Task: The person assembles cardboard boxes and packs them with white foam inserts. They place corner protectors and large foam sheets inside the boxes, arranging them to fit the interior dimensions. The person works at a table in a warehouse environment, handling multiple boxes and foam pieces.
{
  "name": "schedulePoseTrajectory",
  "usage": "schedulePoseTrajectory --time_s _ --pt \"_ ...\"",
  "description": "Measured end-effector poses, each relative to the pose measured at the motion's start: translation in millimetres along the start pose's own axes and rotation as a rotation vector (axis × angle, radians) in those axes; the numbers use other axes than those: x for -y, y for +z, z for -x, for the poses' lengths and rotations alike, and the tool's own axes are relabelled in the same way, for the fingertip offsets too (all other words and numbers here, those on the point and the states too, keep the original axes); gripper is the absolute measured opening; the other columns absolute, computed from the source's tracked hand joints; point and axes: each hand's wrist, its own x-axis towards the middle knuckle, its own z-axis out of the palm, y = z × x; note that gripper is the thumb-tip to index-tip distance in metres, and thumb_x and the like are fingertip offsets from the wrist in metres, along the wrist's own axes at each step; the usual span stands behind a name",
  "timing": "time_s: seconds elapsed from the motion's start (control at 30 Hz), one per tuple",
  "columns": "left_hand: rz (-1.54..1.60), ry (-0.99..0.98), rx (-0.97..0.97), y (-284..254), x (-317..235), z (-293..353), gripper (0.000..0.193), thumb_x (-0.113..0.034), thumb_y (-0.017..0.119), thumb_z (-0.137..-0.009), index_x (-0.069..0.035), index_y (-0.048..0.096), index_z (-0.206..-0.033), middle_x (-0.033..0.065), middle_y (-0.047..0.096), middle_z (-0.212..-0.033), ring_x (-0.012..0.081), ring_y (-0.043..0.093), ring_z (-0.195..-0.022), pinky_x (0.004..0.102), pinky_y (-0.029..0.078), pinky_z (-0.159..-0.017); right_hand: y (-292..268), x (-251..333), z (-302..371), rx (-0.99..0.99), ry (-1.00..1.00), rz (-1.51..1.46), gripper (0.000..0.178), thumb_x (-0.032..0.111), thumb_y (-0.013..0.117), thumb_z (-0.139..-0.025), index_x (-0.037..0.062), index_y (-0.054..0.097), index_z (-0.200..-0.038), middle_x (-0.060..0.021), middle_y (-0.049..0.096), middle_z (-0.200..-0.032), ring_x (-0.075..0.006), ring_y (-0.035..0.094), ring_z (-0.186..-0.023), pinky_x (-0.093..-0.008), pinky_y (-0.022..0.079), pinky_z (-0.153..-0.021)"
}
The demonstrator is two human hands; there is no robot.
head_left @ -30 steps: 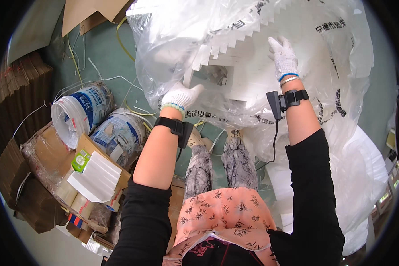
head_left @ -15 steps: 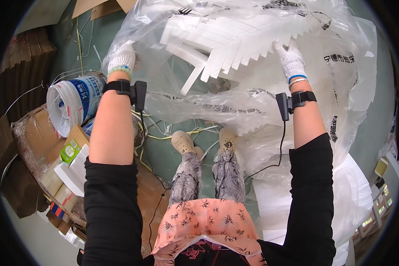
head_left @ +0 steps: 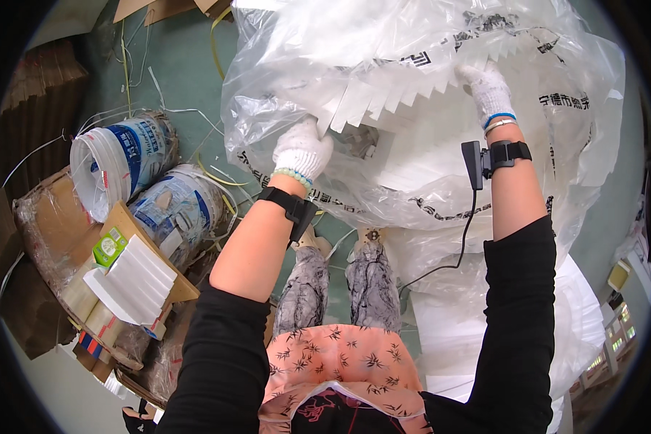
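A large clear plastic bag (head_left: 267, 108) with dark print spreads before me. Inside its mouth, partly under the film, lies a fanned row of white foam strips (head_left: 390, 98) with sawtooth ends. My left hand (head_left: 304, 148), in a white knitted glove, is closed on the bag's film beside the left end of the strips. My right hand (head_left: 488, 92), gloved likewise, has its fingers curled at the right end of the row. Film and strips partly hide those fingertips. Each wrist wears a black strapped device.
To the left are two white-and-blue buckets (head_left: 148, 148), a taped cardboard box (head_left: 58, 217), a white foam block (head_left: 130, 282) and a green packet (head_left: 110, 246). Loose straps (head_left: 217, 47) lie on the green floor. White sheets (head_left: 499, 318) sit at lower right, and my shoes are near the bag.
My left hand has moved right and nearer to me, bringing the bag's film over the foam strips. My right hand has shifted slightly right. More of the buckets shows.
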Motion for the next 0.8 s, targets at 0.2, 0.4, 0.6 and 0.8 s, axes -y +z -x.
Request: schedulePoseTrajectory --time_s 0.2,0.4,0.6,0.8 --pt "0.494 0.217 -0.153 -39 2 -7 0.057 -0.048 0.062 -0.080 -0.002 0.071 -0.112 0.0213 0.071 -0.107 0.0362 0.066 -0.104 0.0411 0.050 -0.090 -5 7 -13 -0.118 0.004 0.109 0.072 0.053 0.064 -0.087 -0.0055 0.057 -0.129 -0.0175 0.068 -0.110 -0.0222 0.069 -0.095 -0.0327 0.055 -0.084" --pt "0.557 0.165 0.084 -46 -26 -10 0.074 -0.055 0.064 -0.074 0.005 0.066 -0.119 0.0236 0.070 -0.107 0.0349 0.066 -0.104 0.0379 0.050 -0.091 -8 3 -11 -0.012 0.073 -0.140 0.070 0.056 0.059 -0.090 -0.0060 0.061 -0.122 -0.0181 0.071 -0.100 -0.0223 0.071 -0.093 -0.0335 0.055 -0.083" --pt "-0.032 0.185 -0.026 -13 -11 44 0.070 -0.054 0.067 -0.075 0.007 0.063 -0.107 0.0260 0.069 -0.098 0.0397 0.067 -0.096 0.0446 0.052 -0.088 -9 10 41 -0.043 -0.129 0.217 0.053 0.049 0.055 -0.092 0.0012 0.069 -0.110 -0.0155 0.073 -0.094 -0.0237 0.072 -0.083 -0.0379 0.053 -0.081" --pt "0.016 0.172 -0.051 -12 3 51 0.071 -0.055 0.066 -0.077 0.006 0.061 -0.114 0.0255 0.069 -0.105 0.0393 0.068 -0.100 0.0458 0.053 -0.089 1 19 65 0.028 0.035 -0.359 0.055 0.028 0.068 -0.088 -0.0052 0.055 -0.129 -0.0151 0.072 -0.091 -0.0215 0.073 -0.083 -0.0341 0.058 -0.074"
